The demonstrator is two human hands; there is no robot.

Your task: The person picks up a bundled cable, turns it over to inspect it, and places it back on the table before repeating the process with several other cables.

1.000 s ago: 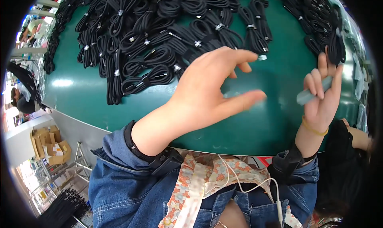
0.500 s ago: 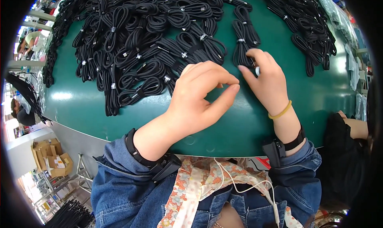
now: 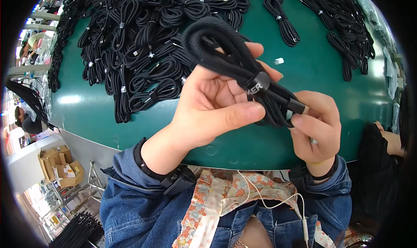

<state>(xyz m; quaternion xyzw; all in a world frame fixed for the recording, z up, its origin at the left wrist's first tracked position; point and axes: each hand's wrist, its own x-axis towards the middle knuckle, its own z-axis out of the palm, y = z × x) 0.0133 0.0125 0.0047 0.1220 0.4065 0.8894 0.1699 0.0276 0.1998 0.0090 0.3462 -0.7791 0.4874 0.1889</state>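
A coiled black braided cable [image 3: 217,52], bound near its middle by a dark strap with pale lettering, is raised above the green table. My left hand [image 3: 208,105] is closed around it from below, thumb in front and fingertips showing behind. At the coil's lower right end, my right hand [image 3: 317,126] pinches a flat dark metal-tipped connector [image 3: 297,106]. A small pale bit [image 3: 289,114] shows between the right fingertips; I cannot make out what it is. Beyond the hands lies a small white piece [image 3: 279,61] on the table.
A heap of coiled black cables [image 3: 147,44] covers the table's far left. One single coil [image 3: 282,22] lies behind my hands, and more coils [image 3: 347,35] lie at the far right. A person's dark sleeve [image 3: 373,161] is at right. Cardboard boxes [image 3: 63,165] stand lower left.
A coiled cable has been picked up off the table and now sits in my left hand, which was pinched with nothing visible. My right hand has come nearer, onto its connector end.
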